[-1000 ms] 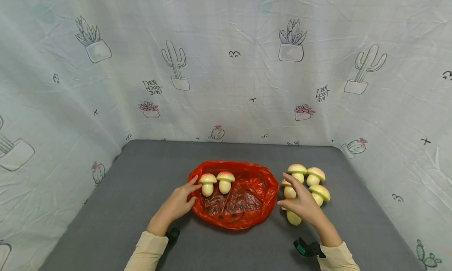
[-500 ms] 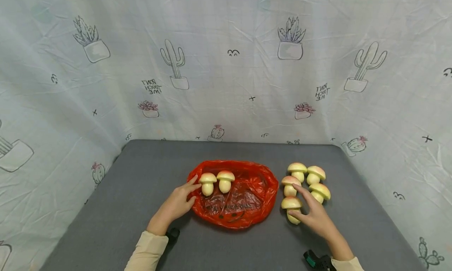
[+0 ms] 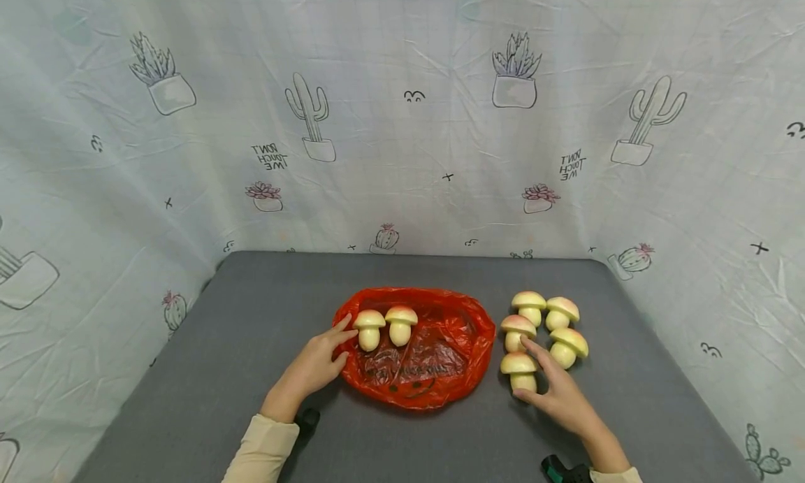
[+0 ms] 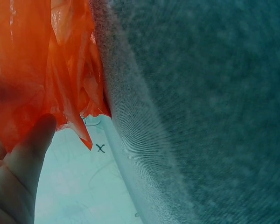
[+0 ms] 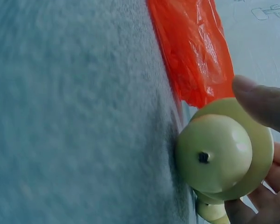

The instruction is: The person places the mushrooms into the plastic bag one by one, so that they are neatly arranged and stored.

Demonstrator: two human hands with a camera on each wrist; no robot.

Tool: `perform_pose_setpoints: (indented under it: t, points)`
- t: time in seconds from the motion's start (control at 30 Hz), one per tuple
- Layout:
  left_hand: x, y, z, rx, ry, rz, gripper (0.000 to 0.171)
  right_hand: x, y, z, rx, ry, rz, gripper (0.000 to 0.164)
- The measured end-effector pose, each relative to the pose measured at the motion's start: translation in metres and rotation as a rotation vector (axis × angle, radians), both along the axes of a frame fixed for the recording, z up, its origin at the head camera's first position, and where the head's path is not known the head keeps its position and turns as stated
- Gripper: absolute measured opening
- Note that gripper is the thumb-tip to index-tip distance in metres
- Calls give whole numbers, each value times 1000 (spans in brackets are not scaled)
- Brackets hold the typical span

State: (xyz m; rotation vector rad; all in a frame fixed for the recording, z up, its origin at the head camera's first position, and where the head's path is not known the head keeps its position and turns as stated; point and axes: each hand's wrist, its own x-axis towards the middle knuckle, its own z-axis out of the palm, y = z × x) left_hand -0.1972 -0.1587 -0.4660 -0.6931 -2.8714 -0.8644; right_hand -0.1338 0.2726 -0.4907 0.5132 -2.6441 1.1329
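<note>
Shifted right hand, wide, around smooth yellow-capped mushroom; pinching red plastic bag with left hand; could overreach, bumping neighbouring mushroom.

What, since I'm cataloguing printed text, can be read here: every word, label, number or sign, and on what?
"DON'T TOUCH ME", mirrored, twice: on the backdrop.
"x" marks: on the backdrop.
Lettering on the red bag: too small and blurred to read.

Left wrist view: your left hand is cut by the left edge, fingers partly hidden by the red bag. Right wrist view: your right hand runs off the right edge; the near mushroom partly hides another mushroom. Head view: bag print illegible; your sleeves cropped below.
</note>
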Motion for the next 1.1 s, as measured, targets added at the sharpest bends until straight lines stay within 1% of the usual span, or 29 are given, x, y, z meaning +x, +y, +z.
perform_pose_setpoints:
  t: [0.2, 0.33, 0.5, 0.77, 1.1]
  points:
    - [0, 0, -1, 7, 19, 4, 43, 0, 0, -3, -32, 14, 55, 83]
    - [0, 1, 0, 17, 10, 6, 43, 1, 2, -5, -42, -3, 68, 83]
    - [-1, 0, 1, 20, -22, 3, 44, 2, 3, -5, -41, -13, 56, 82]
    - [0, 0, 2, 4, 3, 7, 44, 4, 3, -4, -37, -19, 33, 80]
    - [0, 1, 1, 1, 3, -6, 44, 8, 2, 4, -77, -34, 9, 79]
